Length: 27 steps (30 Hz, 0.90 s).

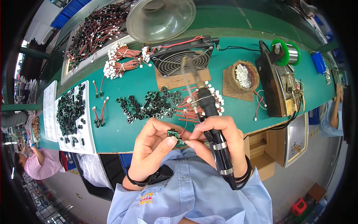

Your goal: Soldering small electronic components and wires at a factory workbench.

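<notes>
Close in front of my chest, my left hand [149, 151] is closed, pinching a small green circuit board [172, 133] with a black part on it between thumb and fingers. My right hand [229, 136] wraps round a black soldering iron [209, 108], whose tip points away over the bench toward the fan. The right thumb and forefinger also reach toward the board and pinch thin wires [197, 140] beside it. Whether the wires are joined to the board I cannot tell. Just beyond my hands lie a heap of small black-and-green boards [151, 102] and a row of red-wired connectors [214, 99].
A black fan [182, 61] stands at the back, below a clear funnel hood [160, 22]. Rightward are a round bowl of white bits [243, 76], a soldering station [276, 87] and a green solder spool [291, 53]. White trays [89, 143] and bundled wires [121, 67] lie left.
</notes>
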Each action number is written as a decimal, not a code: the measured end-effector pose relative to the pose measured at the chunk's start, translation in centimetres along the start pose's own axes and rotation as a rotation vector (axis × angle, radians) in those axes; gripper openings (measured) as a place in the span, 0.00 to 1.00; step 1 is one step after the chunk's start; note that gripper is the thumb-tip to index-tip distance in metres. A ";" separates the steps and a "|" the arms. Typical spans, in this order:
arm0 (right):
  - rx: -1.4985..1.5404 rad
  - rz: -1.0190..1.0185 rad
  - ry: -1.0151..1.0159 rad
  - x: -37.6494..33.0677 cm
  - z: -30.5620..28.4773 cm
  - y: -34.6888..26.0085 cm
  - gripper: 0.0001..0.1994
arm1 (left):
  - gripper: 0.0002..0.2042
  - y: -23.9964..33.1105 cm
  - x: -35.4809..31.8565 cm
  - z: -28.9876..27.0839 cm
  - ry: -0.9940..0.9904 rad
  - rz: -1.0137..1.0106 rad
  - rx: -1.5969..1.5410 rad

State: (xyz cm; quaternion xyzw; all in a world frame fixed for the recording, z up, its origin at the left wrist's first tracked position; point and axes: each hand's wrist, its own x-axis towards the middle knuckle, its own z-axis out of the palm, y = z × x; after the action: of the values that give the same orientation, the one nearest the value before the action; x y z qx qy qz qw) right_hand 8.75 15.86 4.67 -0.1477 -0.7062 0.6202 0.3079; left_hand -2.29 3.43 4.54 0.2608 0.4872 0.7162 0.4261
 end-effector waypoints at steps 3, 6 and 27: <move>-0.185 -0.074 0.061 0.0 -0.3 0.4 0.17 | 0.05 -0.5 0.0 -0.2 0.061 0.025 -0.023; -0.480 -0.258 0.103 0.0 -1.4 0.9 0.18 | 0.04 -0.8 0.1 -0.6 0.168 0.029 -0.022; -0.445 -0.361 -0.175 -4.1 -2.6 0.8 0.19 | 0.05 -1.8 0.2 -1.6 0.370 0.220 0.151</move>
State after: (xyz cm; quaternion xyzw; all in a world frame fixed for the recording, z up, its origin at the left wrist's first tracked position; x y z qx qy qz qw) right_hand 13.32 15.63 2.96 -0.0297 -0.8634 0.3960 0.3113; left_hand -3.01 3.10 2.27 0.2076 0.5780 0.7555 0.2282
